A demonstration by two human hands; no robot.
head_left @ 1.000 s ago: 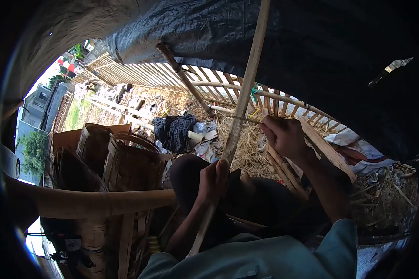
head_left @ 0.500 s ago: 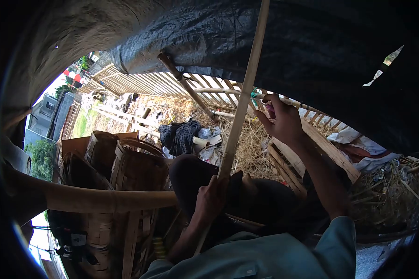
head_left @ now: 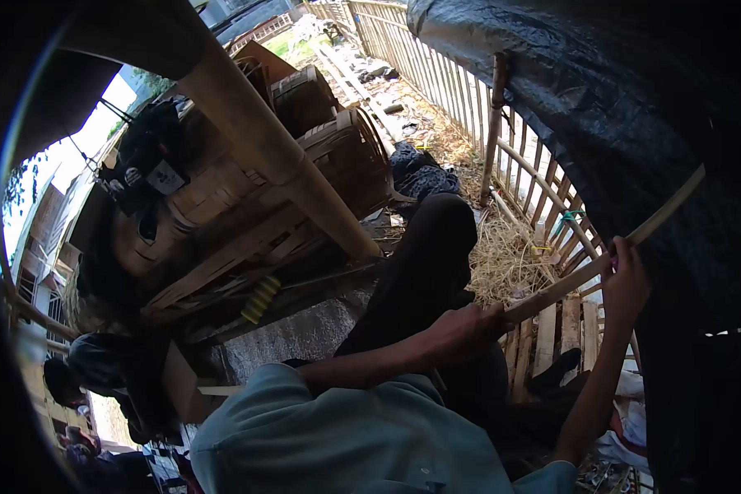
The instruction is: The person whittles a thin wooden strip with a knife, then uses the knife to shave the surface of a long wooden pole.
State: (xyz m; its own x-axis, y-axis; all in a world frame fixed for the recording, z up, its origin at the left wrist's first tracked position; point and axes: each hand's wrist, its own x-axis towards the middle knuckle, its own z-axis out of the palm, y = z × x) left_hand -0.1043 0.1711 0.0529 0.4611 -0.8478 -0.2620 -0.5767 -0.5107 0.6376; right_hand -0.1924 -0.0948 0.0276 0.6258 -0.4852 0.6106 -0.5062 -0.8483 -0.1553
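A long, flat bamboo strip runs slantwise across my lap and up to the right. My left hand is closed around its lower part, close over my bent knee. Farther along, my right hand has its fingers wrapped on the strip, thumb side up. A small purple-pink thing shows at those fingers, mostly hidden by them. Past the right hand, the strip's far end lies in front of a dark tarp.
Woven bamboo baskets and a thick bamboo pole stand at left. Dry straw and wooden planks lie ahead, beside a bamboo fence. A yellow-green ridged object is at my left. Dark bags hang by the baskets.
My view has turned to the left. The strip has gone from nearly upright to a low slant, and my right hand, raised off it before, now grips it.
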